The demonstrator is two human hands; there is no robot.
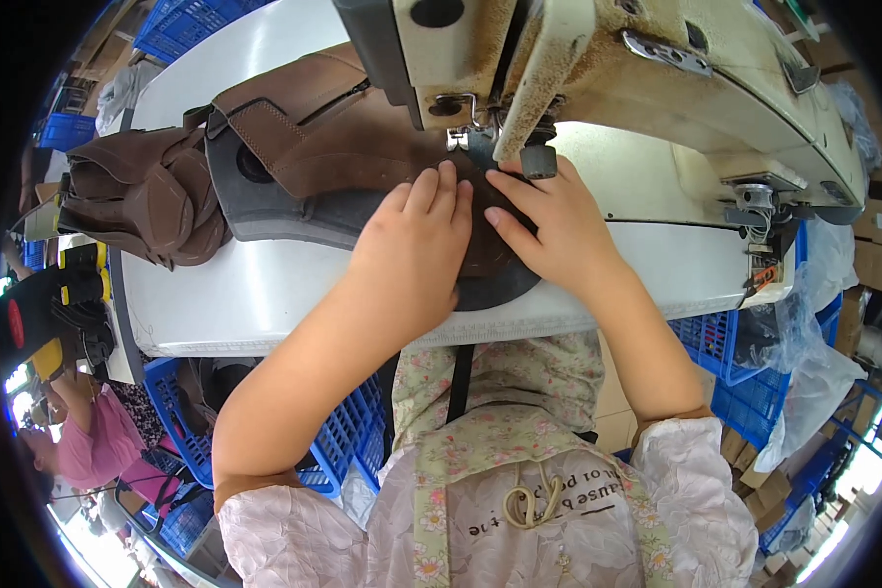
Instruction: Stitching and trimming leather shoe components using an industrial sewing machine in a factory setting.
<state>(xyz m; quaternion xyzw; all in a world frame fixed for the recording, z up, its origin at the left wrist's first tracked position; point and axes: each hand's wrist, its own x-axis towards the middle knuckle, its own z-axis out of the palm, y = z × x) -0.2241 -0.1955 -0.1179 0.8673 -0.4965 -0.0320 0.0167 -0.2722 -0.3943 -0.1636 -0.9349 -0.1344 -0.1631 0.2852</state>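
Note:
A brown leather boot upper (314, 147) with dark lining lies spread over the white sewing table (235, 304), its right end under the sewing machine head (441, 69). My left hand (414, 240) rests flat on the leather, fingers stretched toward the metal presser foot (458, 139). On the other side of the needle area, my right hand (551, 220) lies with fingers apart, its tips pressing on the dark leather. Part of that hand is behind the machine's black knob (538, 160). The exact spot under the needle is hard to make out.
More brown uppers (142, 191) are heaped at the table's left end. The machine arm (755, 108) spans the right side. Blue crates (348, 441) stand below the table edge, some with clear plastic (808, 363). Another person in pink (98, 446) is at the far left.

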